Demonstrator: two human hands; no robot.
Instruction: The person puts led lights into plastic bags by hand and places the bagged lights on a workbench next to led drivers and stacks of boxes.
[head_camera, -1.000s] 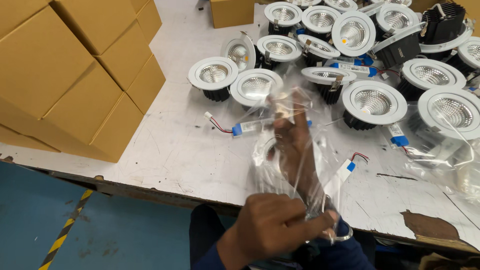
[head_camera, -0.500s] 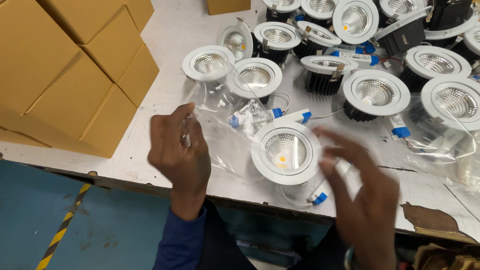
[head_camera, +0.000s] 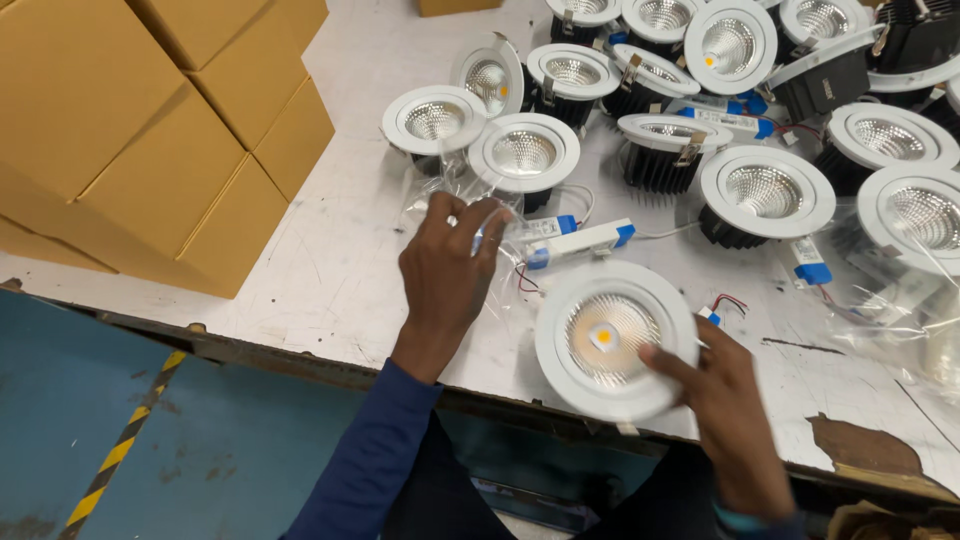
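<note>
**Downlight held at the bench edge, bag gripped beside it**

A round white downlight (head_camera: 613, 338) is held face-up at lower centre of the frame, its rim pinched by the right hand (head_camera: 735, 400). Just left of it, a clear plastic bag (head_camera: 455, 200) is gripped by the curled fingers of the left hand (head_camera: 447, 270). A white driver box (head_camera: 582, 242) lies between them on the worn white table (head_camera: 330, 270). More downlights (head_camera: 765, 190) are clustered at upper right; cardboard boxes (head_camera: 150, 130) are stacked at upper left.
</note>
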